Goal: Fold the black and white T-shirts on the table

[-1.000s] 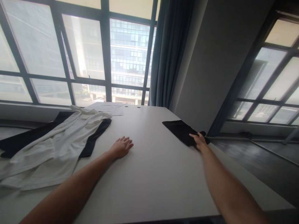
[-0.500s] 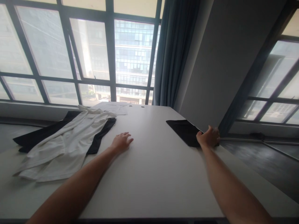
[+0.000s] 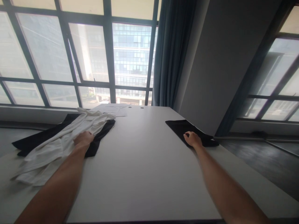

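Note:
A crumpled white shirt point(image 3: 56, 147) lies on the left side of the white table point(image 3: 140, 177), on top of dark garments point(image 3: 46, 133). My left hand point(image 3: 83, 137) is on the shirt's right side, its fingers bent down and closed at the fabric; the fingertips are partly hidden. On the right, a folded black cloth point(image 3: 179, 126) lies flat near the table's edge. Just over its near edge is my right hand point(image 3: 192, 139), with loosely curved fingers, the thumb apart, and nothing visible held.
Sheets of white paper point(image 3: 113, 109) lie at the table's far end, near two small dark holes. Beyond stand a large window point(image 3: 132, 56), a blue-grey curtain point(image 3: 165, 62) and a grey pillar point(image 3: 210, 68). The floor shows past the table's right edge.
My left hand has moved left from the bare table onto the white shirt. My right hand has come off the black cloth's outer end and shifted left over its near edge.

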A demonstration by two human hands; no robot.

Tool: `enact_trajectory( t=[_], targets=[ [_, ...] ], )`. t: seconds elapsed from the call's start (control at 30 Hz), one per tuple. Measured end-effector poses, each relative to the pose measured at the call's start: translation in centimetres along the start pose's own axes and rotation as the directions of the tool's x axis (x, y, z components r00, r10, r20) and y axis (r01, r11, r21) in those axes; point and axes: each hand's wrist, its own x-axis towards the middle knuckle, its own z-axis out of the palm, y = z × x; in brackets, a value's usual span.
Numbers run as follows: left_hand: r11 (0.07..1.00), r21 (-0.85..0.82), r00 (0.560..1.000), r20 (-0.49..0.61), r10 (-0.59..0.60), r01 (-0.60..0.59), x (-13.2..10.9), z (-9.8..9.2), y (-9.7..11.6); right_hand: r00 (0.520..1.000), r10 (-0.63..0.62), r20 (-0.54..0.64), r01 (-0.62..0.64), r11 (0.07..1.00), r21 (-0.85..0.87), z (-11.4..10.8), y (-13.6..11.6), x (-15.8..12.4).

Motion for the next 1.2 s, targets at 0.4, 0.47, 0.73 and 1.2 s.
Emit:
enact_trajectory(
  t=[0.4,0.47,0.73,1.2],
  targets=[
    [0.986,-0.123,0.980,-0.176,0.091,-0.113,-1.2,-1.3,10.2,1.000,0.004,0.027,-0.004,1.000,0.011,-0.9,-0.7,-0.7],
    [0.978,-0.116,0.970,-0.196,0.147,-0.172,-1.2,-1.7,12.2,1.000,0.003,0.027,-0.003,1.000,0.013,-1.0,-0.7,-0.8],
    [0.853,-0.465,0.971,-0.137,0.196,-0.238,-2.6,-1.2,19.0,0.999,-0.004,0.039,0.005,1.000,-0.011,-1.1,-0.9,-0.9],
    [0.680,-0.490,0.610,0.325,0.723,-0.545,-8.3,5.4,21.3,0.900,-0.423,-0.108,0.437,0.866,0.243,-0.9,-9.0,-3.2]
  ],
)
